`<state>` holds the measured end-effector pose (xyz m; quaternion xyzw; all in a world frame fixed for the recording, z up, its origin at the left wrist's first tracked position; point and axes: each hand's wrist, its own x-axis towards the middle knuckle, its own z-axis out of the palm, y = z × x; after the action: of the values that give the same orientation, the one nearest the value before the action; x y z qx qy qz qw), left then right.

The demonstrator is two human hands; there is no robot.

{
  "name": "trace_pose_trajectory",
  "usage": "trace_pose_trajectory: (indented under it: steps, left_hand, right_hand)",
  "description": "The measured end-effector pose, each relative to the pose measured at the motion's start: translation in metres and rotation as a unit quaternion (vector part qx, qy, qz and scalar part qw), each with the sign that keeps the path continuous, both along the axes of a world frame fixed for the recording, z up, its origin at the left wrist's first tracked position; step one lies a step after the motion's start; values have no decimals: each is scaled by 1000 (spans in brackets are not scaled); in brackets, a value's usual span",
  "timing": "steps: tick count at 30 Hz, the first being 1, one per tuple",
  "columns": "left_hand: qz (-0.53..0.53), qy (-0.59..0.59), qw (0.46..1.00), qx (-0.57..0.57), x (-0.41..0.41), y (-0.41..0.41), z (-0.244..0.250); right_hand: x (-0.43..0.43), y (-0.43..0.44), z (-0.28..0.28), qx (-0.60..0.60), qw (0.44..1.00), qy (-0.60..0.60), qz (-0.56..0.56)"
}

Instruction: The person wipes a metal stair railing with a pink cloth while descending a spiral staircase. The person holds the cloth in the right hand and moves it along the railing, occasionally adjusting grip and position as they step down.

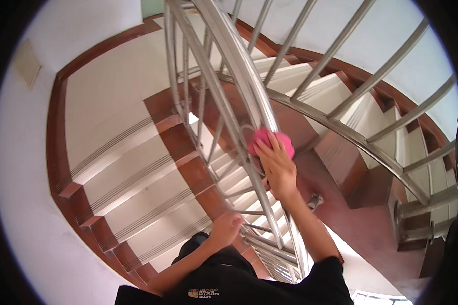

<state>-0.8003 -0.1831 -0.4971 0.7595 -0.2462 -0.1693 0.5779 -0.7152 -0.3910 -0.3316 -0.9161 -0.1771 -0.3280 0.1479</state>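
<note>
My right hand [278, 164] presses a pink cloth [286, 143] onto the top of the stainless steel handrail [248, 68]. The cloth is bunched under my fingers, and part of it hangs over both sides of the rail. My left hand [227, 228] is near my body, to the left of the railing, with its fingers curled and slightly blurred. I see nothing in it. Whether it touches the railing's bars cannot be told. Below the handrail run a thinner metal rail [223, 99] and several upright bars.
Cream stair treads [137, 190] with reddish-brown borders lie at the left, below a landing [110, 76]. A second flight [328, 89] with its own metal railing [339, 129] curves along the right. White walls [23, 152] bound the stairwell. Lower steps show between the bars.
</note>
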Motion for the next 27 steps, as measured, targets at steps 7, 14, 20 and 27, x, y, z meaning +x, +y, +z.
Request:
trace_pose_trajectory:
  steps: [7, 14, 20, 27]
  left_hand:
    - [-116, 21, 993, 19, -15, 3, 28]
    - [-124, -2, 992, -8, -16, 6, 22]
    - [-137, 34, 988, 58, -15, 30, 55]
    - [-71, 57, 994, 68, -14, 40, 64]
  right_hand:
    - [41, 0, 36, -137, 988, 5, 75]
    - [-120, -47, -58, -303, 936, 143, 106]
    - [-5, -32, -22, -387, 916, 57, 93]
    - [27, -7, 3, -387, 921, 0, 39]
